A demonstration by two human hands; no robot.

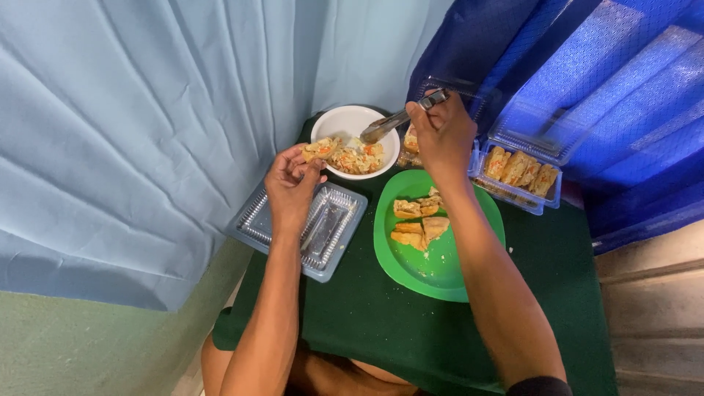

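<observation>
My left hand (292, 183) holds a filled piece of fried tofu (320, 149) at the rim of a white bowl (348, 117) of vegetable filling (357, 156). My right hand (442, 134) grips a metal spoon (400, 119) whose tip reaches into the bowl. Below the right hand lies a green plate (440, 257) with several pieces of fried tofu (418, 218).
An empty clear plastic tray (323, 224) lies under my left hand on the dark green tablecloth (381, 315). An open clear box (524, 176) of filled pieces stands at the right. Light blue curtain hangs at the left, dark blue cloth at the back right.
</observation>
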